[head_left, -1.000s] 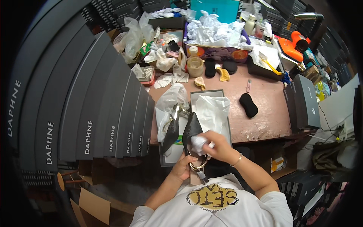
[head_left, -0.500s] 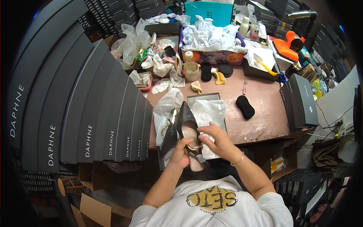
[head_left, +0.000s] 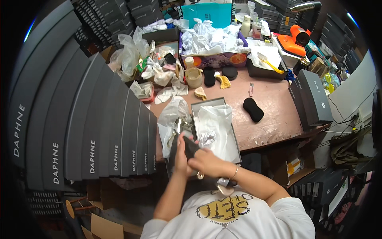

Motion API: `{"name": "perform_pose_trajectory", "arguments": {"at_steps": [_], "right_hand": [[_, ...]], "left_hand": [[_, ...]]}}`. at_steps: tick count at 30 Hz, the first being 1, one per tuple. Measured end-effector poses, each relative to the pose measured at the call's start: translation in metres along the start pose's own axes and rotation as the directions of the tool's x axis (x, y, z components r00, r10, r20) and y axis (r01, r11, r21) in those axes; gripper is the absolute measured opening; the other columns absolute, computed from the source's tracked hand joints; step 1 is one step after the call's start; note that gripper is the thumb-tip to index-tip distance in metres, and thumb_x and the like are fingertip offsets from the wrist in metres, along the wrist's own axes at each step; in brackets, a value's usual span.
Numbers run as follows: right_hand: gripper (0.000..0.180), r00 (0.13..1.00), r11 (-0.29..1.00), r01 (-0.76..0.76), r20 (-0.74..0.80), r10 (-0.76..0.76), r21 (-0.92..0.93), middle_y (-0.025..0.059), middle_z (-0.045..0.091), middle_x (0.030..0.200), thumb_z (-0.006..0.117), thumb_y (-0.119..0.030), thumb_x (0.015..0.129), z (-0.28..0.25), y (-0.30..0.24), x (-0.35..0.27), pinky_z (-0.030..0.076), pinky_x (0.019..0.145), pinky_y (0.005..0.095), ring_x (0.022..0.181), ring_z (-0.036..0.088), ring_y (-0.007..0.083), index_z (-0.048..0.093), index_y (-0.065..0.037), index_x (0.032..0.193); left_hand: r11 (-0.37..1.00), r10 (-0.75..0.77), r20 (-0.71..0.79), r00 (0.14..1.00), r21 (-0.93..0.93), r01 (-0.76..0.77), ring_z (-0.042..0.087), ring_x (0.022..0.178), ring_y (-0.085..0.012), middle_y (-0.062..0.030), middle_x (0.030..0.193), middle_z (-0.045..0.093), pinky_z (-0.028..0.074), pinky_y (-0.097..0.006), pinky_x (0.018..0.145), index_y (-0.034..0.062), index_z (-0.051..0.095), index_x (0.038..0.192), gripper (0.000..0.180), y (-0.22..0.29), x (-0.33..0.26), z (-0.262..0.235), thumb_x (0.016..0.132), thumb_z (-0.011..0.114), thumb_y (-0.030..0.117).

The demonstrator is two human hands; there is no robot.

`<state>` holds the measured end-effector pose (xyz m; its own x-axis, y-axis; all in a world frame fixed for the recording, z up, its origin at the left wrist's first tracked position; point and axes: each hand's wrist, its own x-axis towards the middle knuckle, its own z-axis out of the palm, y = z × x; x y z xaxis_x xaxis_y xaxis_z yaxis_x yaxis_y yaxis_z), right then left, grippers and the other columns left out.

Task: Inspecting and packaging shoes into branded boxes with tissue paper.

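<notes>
A black pointed shoe (head_left: 190,147) lies tilted between my hands, above the near edge of the table. My left hand (head_left: 182,159) wraps its side, with the thumb up along the upper. Against the shoe's opening, my right hand (head_left: 210,162) is closed with curled fingers; its fingertips are partly hidden. The shoe's pale heel end (head_left: 226,189) shows near my shirt. Just beyond is an open grey shoe box (head_left: 236,141) lined with white tissue paper (head_left: 219,119), with a crumpled paper wad (head_left: 207,138) inside. To its left, shiny metallic trim (head_left: 181,124) shows by a translucent wrapper (head_left: 170,113).
Dark shoe boxes (head_left: 99,119) are stacked high on the left; more boxes (head_left: 314,97) stand at the right table edge. A black sponge (head_left: 253,110) and small thread snips (head_left: 251,89) lie on the table. Behind are a glass jar (head_left: 193,77) and a paper-filled carton (head_left: 215,60).
The shoe has turned and tipped over, its toe now nearer me. My right hand has moved down and left onto it. The paper wad now shows in the box. The view has shifted slightly.
</notes>
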<state>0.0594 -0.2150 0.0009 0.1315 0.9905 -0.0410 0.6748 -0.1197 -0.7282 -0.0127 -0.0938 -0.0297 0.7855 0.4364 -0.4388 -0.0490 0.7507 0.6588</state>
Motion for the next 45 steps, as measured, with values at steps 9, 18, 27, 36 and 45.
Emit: {"name": "perform_pose_trajectory", "arguments": {"at_steps": [9,18,27,36,45], "right_hand": [[0.057,0.977,1.000,-0.027,-0.210,0.030,0.015,0.0242,0.052,0.090,0.041,-0.045,0.095,0.043,-0.002,0.015,0.028,0.099,0.0547,0.092,0.049,0.0399,0.058,0.008,0.084],[0.059,0.989,0.996,-0.059,-0.134,0.067,0.064,0.0266,0.052,0.112,0.048,-0.046,0.094,0.015,-0.036,-0.041,0.029,0.102,0.0508,0.112,0.050,0.0385,0.055,0.011,0.108],[0.072,0.982,0.996,-0.026,-0.184,0.042,0.089,0.0287,0.050,0.103,0.041,-0.055,0.093,0.037,-0.004,-0.023,0.010,0.109,0.0618,0.109,0.045,0.0456,0.048,0.014,0.114],[0.075,0.963,0.991,0.129,-0.244,-0.115,0.040,0.0285,0.049,0.102,0.035,-0.059,0.093,0.028,-0.006,-0.038,0.010,0.112,0.0567,0.111,0.045,0.0439,0.049,0.011,0.116],[0.045,0.930,0.995,-0.031,-0.361,0.063,0.095,0.0289,0.027,0.146,0.042,-0.036,0.094,0.007,-0.011,-0.076,0.018,0.112,0.0468,0.139,0.021,0.0439,0.058,-0.008,0.124]], "left_hand": [[0.917,0.121,-0.007,0.993,0.383,-0.109,0.057,0.078,-0.0157,-0.0086,0.092,0.054,0.049,-0.029,0.070,0.0127,0.034,0.134,0.038,0.020,-0.001,0.000,0.101,0.044,0.029],[0.914,0.083,0.130,0.988,0.386,-0.128,0.060,0.082,-0.0174,-0.0081,0.092,0.056,0.052,-0.032,0.074,0.0153,0.029,0.143,0.044,0.004,-0.028,0.009,0.102,0.041,0.020],[0.900,0.065,0.146,0.987,0.419,-0.121,0.058,0.084,-0.0140,-0.0070,0.093,0.055,0.047,-0.026,0.077,0.0099,0.030,0.140,0.045,0.003,-0.014,0.011,0.101,0.044,0.026],[0.971,0.017,0.256,0.966,0.227,-0.077,0.059,0.085,-0.0150,-0.0082,0.095,0.057,0.048,-0.027,0.079,0.0112,0.025,0.144,0.047,0.004,-0.020,0.006,0.101,0.041,0.019],[0.977,-0.022,0.260,0.965,0.211,-0.035,0.063,0.087,-0.0221,-0.0107,0.096,0.058,0.054,-0.037,0.079,0.0150,0.024,0.145,0.046,0.006,-0.005,0.004,0.102,0.040,0.021]]}}
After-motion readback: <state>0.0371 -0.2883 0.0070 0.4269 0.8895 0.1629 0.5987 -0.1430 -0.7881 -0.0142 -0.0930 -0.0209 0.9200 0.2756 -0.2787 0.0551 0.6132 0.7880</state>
